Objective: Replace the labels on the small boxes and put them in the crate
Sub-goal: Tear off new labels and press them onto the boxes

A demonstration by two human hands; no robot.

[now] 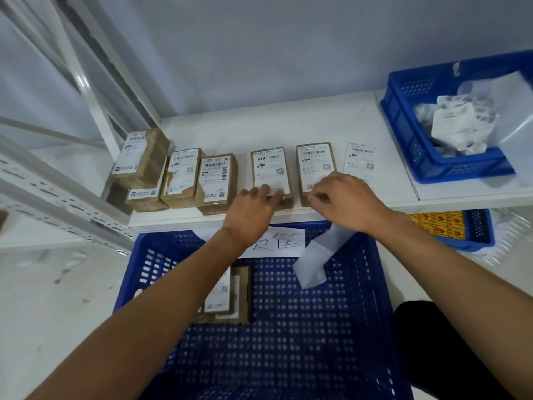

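Both arms were out over the big blue crate (302,336) at six o'clock, reaching for the white shelf (259,128) at twelve. The left hand (253,210) lay with straight fingers on the near end of a small box (269,168), pressing on its label and gripping nothing. Just at its three o'clock, the right hand (346,200) had its fingers curled in, tips pinching the near edge of the label (315,161) on the next box (302,197).

A white paper strip (314,261) hung from under that hand over the crate; whether the hand held it, I could not tell. One labelled box (230,295) lay inside the crate toward its nine o'clock side, partly behind the left forearm. A handwritten sign (288,241) sat on the crate's far wall.

More boxes (219,180) stood along the shelf toward ten o'clock, ending in a stack (141,163). A loose label sheet (360,161) lay flat at one o'clock. At two o'clock, a blue bin (450,168) held crumpled labels (458,125). Below it, at three o'clock, a lower basket (478,229) held yellow-and-red packets (438,223).
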